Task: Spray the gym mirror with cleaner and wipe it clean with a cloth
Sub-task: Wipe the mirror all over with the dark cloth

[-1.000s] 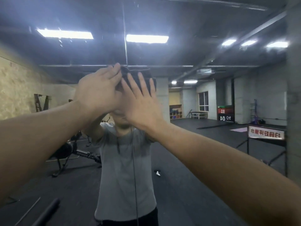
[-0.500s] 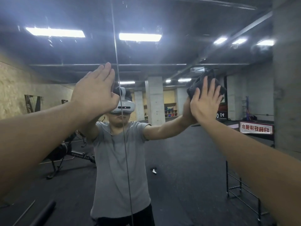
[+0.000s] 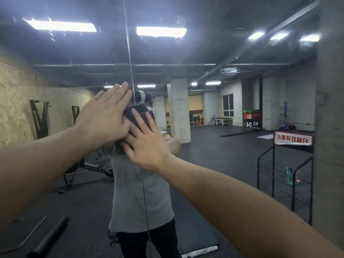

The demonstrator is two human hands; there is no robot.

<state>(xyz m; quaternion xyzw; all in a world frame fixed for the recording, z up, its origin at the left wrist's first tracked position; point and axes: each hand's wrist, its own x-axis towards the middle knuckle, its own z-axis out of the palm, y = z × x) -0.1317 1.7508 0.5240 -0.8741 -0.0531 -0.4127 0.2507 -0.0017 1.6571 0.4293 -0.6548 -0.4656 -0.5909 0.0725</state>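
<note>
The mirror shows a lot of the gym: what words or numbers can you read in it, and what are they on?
All mirror-reversed:
"03": red box.
"04 04": black box beneath it.
Red Chinese characters, roughly "扫码好评领水": white sign atop the black rack.
Black wall banners: lettering too blurred to read.
Rowing machine rail: lettering too small to read.

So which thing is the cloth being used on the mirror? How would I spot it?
Find the vertical seam in the mirror. Beside it, the right hand presses flat on a dark folded cloth, the only fabric against the glass; the left hand overlaps its edge.
</note>
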